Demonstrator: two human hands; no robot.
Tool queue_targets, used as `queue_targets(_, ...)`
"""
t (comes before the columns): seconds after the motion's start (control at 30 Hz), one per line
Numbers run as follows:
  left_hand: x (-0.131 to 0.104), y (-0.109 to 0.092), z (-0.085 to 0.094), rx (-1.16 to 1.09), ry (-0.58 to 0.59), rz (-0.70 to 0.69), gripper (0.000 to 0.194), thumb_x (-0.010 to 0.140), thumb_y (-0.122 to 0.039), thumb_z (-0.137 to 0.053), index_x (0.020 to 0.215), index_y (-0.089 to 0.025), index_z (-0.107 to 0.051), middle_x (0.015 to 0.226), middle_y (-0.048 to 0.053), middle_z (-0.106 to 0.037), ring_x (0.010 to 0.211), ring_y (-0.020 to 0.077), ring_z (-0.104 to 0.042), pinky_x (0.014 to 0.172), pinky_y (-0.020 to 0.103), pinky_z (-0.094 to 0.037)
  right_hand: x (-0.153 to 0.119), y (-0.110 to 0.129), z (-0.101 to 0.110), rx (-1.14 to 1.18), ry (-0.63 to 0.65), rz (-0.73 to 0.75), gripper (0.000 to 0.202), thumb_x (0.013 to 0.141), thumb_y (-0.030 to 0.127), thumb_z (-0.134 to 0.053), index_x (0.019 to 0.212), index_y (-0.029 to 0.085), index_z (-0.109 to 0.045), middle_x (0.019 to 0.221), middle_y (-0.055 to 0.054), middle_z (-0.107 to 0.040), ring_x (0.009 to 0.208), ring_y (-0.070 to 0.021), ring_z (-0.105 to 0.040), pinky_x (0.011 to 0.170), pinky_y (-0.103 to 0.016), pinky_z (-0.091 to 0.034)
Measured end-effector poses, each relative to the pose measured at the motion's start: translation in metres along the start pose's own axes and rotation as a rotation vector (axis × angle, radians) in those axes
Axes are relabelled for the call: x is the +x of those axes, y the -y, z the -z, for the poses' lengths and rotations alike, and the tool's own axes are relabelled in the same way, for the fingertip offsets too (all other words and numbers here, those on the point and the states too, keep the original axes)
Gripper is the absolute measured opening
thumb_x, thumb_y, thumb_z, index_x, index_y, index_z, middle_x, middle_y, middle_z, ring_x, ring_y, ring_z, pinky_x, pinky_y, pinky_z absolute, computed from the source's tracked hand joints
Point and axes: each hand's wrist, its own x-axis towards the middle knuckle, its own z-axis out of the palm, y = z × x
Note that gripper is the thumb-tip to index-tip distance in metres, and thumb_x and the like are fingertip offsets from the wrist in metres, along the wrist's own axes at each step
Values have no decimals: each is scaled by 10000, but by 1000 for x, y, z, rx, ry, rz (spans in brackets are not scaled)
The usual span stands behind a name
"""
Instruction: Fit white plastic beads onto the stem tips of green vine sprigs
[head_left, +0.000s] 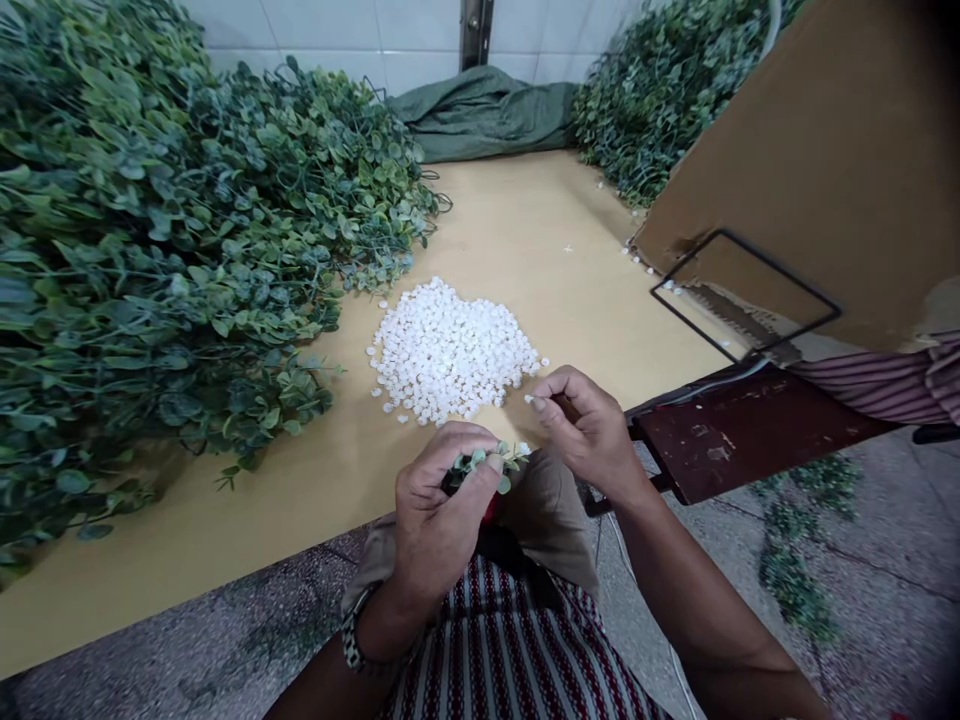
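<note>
My left hand (446, 510) is closed around a sprig of artificial leaves (504, 462), whose tip sticks out past the thumb. A small white piece (523, 449) shows at that tip. Just to the right, my right hand (589, 430) pinches a small white disc (529, 398) between thumb and forefinger. Beyond both hands lies a heap of small white plastic discs (450, 350) on the tan tabletop (517, 220). The lower part of the sprig is hidden in my left palm.
Piles of artificial greenery fill the left side (172, 240) and the back right (660, 90). Green cloth (487, 115) lies along the wall. A cardboard sheet (825, 170) leans at right, behind a black wire frame (742, 290). More foliage (795, 550) is on the floor.
</note>
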Motion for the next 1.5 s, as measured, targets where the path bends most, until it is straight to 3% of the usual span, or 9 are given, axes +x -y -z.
queue_targets(0.13, 4, -2, -8, -7, 2, 19, 171, 769, -63, -646, 719, -214, -709, 797, 3, -646, 779, 128, -594, 745, 240, -479, -13, 15, 2, 345, -29, -178, 133, 905, 295, -585, 815, 202, -557, 696, 23, -499, 612, -113, -457, 540, -234, -377)
queue_targets(0.3, 6, -7, -19, 37, -16, 40, 163, 708, -51, -625, 649, -194, -677, 745, 4, -638, 732, 134, -593, 680, 238, -467, -23, 28, 0, 489, -20, -148, 129, 910, 292, -587, 825, 197, -571, 754, -3, -525, 686, -128, -494, 589, -246, -420)
queue_targets(0.6, 5, -16, -26, 290, 32, -12, 155, 722, -75, -569, 605, -172, -605, 601, -25, -577, 555, 94, -512, 544, 205, -414, -30, 37, 9, 477, -109, -157, 71, 885, 236, -620, 825, 201, -605, 783, -10, -598, 715, -133, -559, 627, -259, -470)
queue_targets(0.77, 2, -17, -28, 391, 36, -74, 143, 741, -87, -556, 633, -174, -589, 609, -33, -562, 541, 87, -496, 531, 200, -399, -37, 43, 7, 304, -114, -122, 53, 886, 184, -594, 839, 204, -604, 776, -10, -618, 741, -145, -584, 657, -276, -476)
queue_targets(1.27, 2, -16, -31, 446, 17, -10, 128, 726, -121, -547, 618, -183, -578, 580, -30, -564, 520, 95, -496, 530, 206, -423, -45, 39, -9, 344, -199, -206, 67, 907, 219, -577, 843, 214, -596, 757, 0, -614, 705, -132, -591, 633, -242, -509)
queue_targets(1.5, 3, -15, -33, 476, 4, -1, 124, 716, -123, -543, 612, -181, -575, 567, -36, -563, 507, 90, -490, 523, 201, -422, -48, 37, -11, 295, -215, -152, 62, 907, 174, -571, 866, 214, -594, 768, 1, -618, 733, -132, -597, 657, -254, -506)
